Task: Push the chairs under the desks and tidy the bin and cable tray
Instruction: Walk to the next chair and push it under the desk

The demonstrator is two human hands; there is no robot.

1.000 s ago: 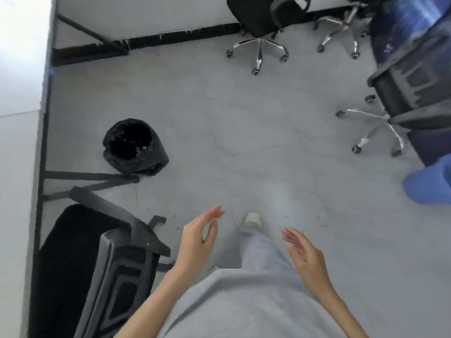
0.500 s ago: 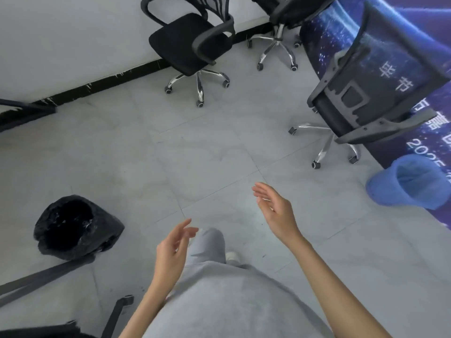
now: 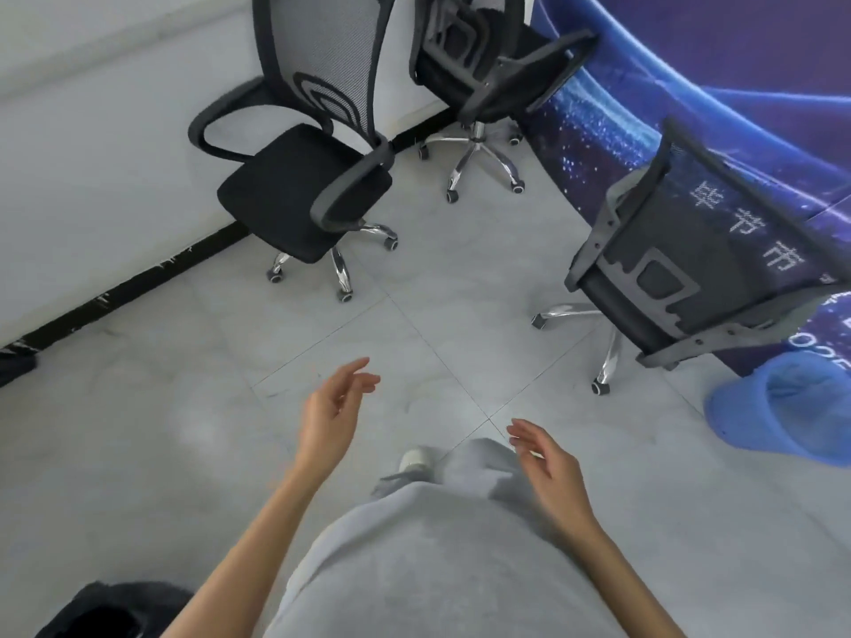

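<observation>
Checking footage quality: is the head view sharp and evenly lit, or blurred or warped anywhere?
Head view: soft, even light with faint shadows; hands and chairs slightly smeared; wide-angle bending curves the baseboard and banner; chrome legs glint.

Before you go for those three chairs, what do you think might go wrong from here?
Both hands, left hand and right hand, are empty, so nothing is steadied. The nearest chair stands close beside the blue bin; rolling it could knock the bin over. The black bin sits just behind at the left, easy to kick when stepping back.
</observation>
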